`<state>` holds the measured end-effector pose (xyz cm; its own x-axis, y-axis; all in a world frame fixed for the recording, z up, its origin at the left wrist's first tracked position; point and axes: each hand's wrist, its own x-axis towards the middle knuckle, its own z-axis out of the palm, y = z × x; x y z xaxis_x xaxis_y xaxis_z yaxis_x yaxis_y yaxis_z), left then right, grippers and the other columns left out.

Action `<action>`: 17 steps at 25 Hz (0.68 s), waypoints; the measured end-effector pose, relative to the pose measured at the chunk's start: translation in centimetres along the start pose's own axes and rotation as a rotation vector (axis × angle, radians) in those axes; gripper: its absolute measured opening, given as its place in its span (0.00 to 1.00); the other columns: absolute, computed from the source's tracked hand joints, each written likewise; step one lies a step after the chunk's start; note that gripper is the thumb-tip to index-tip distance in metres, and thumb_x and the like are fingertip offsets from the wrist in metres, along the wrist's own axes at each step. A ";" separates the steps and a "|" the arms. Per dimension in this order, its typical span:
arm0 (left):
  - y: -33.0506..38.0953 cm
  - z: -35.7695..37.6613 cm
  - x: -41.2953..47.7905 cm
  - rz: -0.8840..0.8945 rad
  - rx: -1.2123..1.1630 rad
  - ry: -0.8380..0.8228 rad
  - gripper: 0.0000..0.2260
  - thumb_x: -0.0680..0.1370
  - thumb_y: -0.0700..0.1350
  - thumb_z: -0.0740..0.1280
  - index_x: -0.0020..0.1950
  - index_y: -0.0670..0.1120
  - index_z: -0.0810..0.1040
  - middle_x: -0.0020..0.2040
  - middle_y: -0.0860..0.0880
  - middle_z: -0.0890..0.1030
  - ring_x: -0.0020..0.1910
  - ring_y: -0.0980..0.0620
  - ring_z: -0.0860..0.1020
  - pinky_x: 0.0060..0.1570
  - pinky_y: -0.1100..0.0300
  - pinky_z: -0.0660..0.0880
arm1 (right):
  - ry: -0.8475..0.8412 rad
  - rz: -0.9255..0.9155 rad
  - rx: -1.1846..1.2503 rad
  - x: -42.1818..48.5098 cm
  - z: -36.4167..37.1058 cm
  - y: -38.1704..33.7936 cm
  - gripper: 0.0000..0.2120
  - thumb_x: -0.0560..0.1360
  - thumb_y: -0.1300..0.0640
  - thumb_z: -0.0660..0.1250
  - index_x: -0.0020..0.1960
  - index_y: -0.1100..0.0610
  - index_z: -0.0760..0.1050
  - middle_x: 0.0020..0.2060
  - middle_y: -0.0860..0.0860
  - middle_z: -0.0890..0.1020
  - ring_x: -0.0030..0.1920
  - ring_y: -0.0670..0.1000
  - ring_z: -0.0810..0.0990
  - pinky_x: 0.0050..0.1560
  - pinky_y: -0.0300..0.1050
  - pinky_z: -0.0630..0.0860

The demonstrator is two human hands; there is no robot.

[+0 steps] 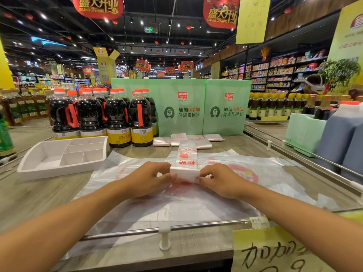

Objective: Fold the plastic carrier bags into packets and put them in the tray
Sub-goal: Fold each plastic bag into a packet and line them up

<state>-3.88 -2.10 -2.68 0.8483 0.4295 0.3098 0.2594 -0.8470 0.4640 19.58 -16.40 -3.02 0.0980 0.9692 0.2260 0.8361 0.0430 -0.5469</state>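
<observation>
A plastic carrier bag folded into a long narrow strip lies on the wooden shelf, its near end rolled into a thick white packet. My left hand pinches the packet's left side and my right hand pinches its right side. Under it lie flat, unfolded carrier bags with red print. The white divided tray stands at the left with no packets visible in it. Several folded packets lie at the back of the shelf.
Dark soy sauce bottles stand behind the tray, green display boxes behind the packets. A metal rail runs along the shelf's near edge, another along the right. Large jugs stand at the right, and a yellow handwritten sign hangs at the lower right.
</observation>
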 end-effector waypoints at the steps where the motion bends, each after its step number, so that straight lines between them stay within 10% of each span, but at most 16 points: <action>1: 0.1 0.0 0.0 -0.002 -0.036 0.007 0.19 0.80 0.66 0.61 0.58 0.53 0.81 0.51 0.59 0.85 0.52 0.58 0.82 0.55 0.51 0.78 | 0.012 0.018 0.047 0.0 -0.1 -0.2 0.08 0.80 0.52 0.70 0.43 0.50 0.84 0.36 0.39 0.82 0.37 0.39 0.77 0.45 0.42 0.75; 4: 0.6 0.0 -0.1 -0.053 -0.120 0.005 0.18 0.82 0.53 0.68 0.72 0.58 0.73 0.50 0.59 0.86 0.52 0.61 0.82 0.54 0.59 0.76 | 0.053 0.049 0.217 -0.1 -0.3 -0.4 0.06 0.80 0.57 0.70 0.56 0.53 0.84 0.31 0.43 0.81 0.29 0.39 0.74 0.37 0.38 0.72; 7: 0.7 0.3 0.0 -0.074 -0.144 0.002 0.28 0.81 0.47 0.71 0.78 0.58 0.64 0.46 0.57 0.87 0.52 0.60 0.82 0.62 0.58 0.73 | 0.058 0.125 0.294 -0.1 -0.2 -0.4 0.27 0.78 0.60 0.73 0.74 0.49 0.70 0.30 0.44 0.82 0.26 0.40 0.73 0.29 0.32 0.69; 17: 1.7 1.7 0.8 -0.166 -0.126 0.007 0.20 0.81 0.44 0.69 0.73 0.52 0.75 0.42 0.51 0.84 0.44 0.59 0.79 0.48 0.75 0.69 | -0.010 0.113 0.155 0.5 0.6 0.0 0.28 0.80 0.54 0.70 0.78 0.48 0.67 0.30 0.44 0.78 0.31 0.42 0.75 0.38 0.35 0.72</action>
<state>-2.01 -3.78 -3.06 0.7954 0.5626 0.2255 0.3355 -0.7186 0.6092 19.30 -15.81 -3.44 0.1803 0.9723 0.1485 0.7266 -0.0299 -0.6864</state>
